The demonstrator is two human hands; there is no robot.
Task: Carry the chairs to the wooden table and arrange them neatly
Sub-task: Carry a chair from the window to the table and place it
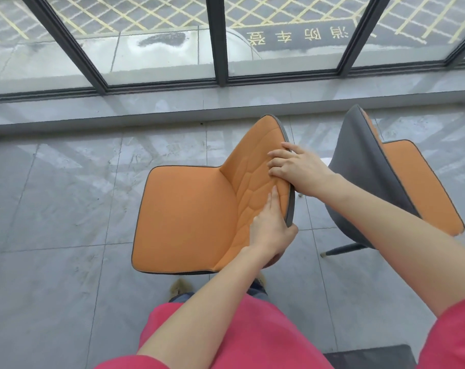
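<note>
An orange chair [189,214] with a grey back shell stands right in front of me, its seat pointing left. My left hand [271,230] grips the near part of its backrest edge, fingers on the orange padding. My right hand [295,169] holds the same backrest edge farther up, fingers curled over onto the orange side. A second orange-and-grey chair [364,166] stands just to the right, its grey back toward the first chair and its seat pointing right. No wooden table is in view.
Grey tiled floor [66,209] stretches to the left. A low sill and a dark-framed floor-to-ceiling window [220,49] run across the far side. A dark object [369,358] sits at the bottom right edge. My feet are under the first chair.
</note>
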